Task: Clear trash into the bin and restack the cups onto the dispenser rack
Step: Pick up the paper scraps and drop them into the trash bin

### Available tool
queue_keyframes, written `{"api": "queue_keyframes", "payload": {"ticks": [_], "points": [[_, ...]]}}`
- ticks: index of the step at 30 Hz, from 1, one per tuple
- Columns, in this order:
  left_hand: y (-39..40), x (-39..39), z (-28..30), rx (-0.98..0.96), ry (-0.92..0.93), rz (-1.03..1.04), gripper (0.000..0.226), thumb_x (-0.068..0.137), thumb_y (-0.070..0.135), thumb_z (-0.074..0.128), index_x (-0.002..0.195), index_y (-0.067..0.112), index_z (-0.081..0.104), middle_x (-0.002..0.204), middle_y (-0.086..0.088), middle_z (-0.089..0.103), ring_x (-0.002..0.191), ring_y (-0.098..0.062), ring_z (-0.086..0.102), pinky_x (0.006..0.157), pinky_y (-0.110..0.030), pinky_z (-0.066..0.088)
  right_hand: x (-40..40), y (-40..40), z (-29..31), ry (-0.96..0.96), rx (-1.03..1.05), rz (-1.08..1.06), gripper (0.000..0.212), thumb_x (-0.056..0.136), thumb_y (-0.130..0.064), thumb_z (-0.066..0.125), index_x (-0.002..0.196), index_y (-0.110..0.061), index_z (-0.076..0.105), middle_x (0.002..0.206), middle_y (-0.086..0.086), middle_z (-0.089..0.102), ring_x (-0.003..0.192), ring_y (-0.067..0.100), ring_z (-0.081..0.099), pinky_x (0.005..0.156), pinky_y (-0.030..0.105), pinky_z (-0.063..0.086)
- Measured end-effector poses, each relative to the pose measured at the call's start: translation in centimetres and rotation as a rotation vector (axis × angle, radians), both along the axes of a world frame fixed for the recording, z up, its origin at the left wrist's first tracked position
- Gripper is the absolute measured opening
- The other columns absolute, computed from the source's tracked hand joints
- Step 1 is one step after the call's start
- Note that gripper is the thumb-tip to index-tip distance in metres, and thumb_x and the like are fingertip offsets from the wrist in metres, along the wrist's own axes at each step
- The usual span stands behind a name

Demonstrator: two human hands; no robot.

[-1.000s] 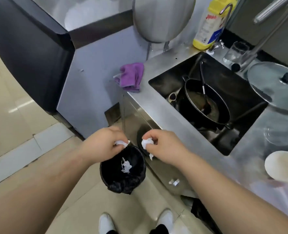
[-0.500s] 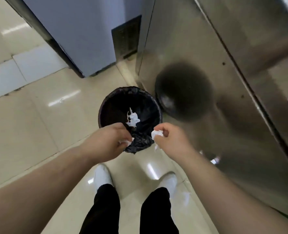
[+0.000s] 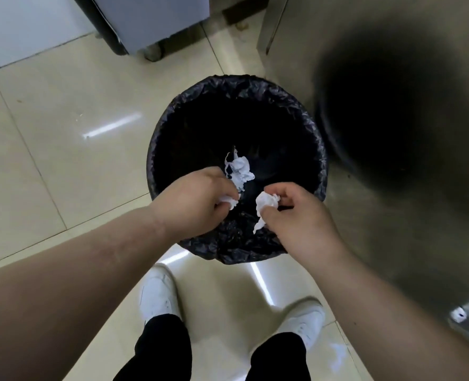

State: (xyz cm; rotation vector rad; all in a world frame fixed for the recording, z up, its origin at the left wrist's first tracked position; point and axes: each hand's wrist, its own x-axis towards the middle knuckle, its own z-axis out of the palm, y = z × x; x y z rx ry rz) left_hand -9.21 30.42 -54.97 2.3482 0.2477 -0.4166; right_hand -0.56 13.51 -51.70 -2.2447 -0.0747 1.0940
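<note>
Two tissue wads: my left hand (image 3: pixel 197 200) pinches one (image 3: pixel 228 201), right hand (image 3: pixel 296 213) pinches another (image 3: pixel 266 202), both above the bin (image 3: pixel 156 149) w/ one wad already inside. Near rim's close; a sloppy drop could land on the floor

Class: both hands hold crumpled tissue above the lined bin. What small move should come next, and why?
Probably open both hands and let go. The left hand and right hand each pinch a tissue wad over the bin, where one wad already lies.
</note>
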Motion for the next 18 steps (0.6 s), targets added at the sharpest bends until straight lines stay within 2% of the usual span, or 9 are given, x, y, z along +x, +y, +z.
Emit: {"api": "queue_keyframes", "payload": {"ticks": [4, 7, 11, 14, 18], "points": [[1.2, 1.8, -2.3, 0.048, 0.051, -0.009, 0.024, 0.087, 0.019, 0.062, 0.109, 0.023, 0.072, 0.107, -0.002, 0.063, 0.098, -0.022, 0.063, 0.086, -0.038, 0.052, 1.4, 1.5, -2.6, -0.028, -0.014, 0.041, 0.024, 0.083, -0.025, 0.065, 0.102, -0.039, 0.063, 0.087, -0.016, 0.066, 0.076, 0.007, 0.066, 0.070, 0.026, 0.054], [1.8, 3.0, -3.8, 0.082, 0.082, -0.024, 0.022, 0.088, 0.021, 0.061, 0.107, 0.023, 0.072, 0.106, -0.002, 0.062, 0.096, -0.021, 0.063, 0.085, -0.037, 0.052, 2.6, 2.5, -4.1, -0.015, 0.012, 0.049, 0.023, 0.084, -0.023, 0.066, 0.102, -0.037, 0.063, 0.088, -0.014, 0.066, 0.075, 0.008, 0.067, 0.066, 0.021, 0.054], [2.6, 4.2, -5.6, 0.127, 0.175, -0.083, 0.022, 0.090, 0.022, 0.059, 0.110, 0.022, 0.069, 0.110, -0.003, 0.059, 0.100, -0.022, 0.059, 0.087, -0.038, 0.051, 4.4, 3.9, -6.9, -0.041, -0.004, 0.058, 0.025, 0.082, -0.021, 0.067, 0.105, -0.030, 0.064, 0.096, -0.008, 0.067, 0.077, 0.012, 0.068, 0.068, 0.025, 0.057], [3.0, 4.8, -6.8, 0.158, 0.240, -0.125, 0.023, 0.092, 0.023, 0.059, 0.113, 0.022, 0.067, 0.114, -0.004, 0.057, 0.104, -0.024, 0.057, 0.090, -0.040, 0.050, 5.9, 4.8, -9.1, -0.052, -0.041, 0.059, 0.023, 0.079, -0.018, 0.067, 0.100, -0.026, 0.065, 0.094, -0.001, 0.069, 0.079, 0.018, 0.069, 0.075, 0.035, 0.060], [3.0, 5.6, -8.1, 0.203, 0.285, -0.132, 0.022, 0.093, 0.024, 0.057, 0.112, 0.022, 0.067, 0.113, -0.004, 0.055, 0.104, -0.024, 0.057, 0.089, -0.038, 0.050, 6.5, 5.2, -11.0, -0.039, -0.117, 0.115, 0.022, 0.080, -0.014, 0.064, 0.101, -0.022, 0.064, 0.096, 0.003, 0.068, 0.080, 0.021, 0.068, 0.070, 0.029, 0.057]]}}
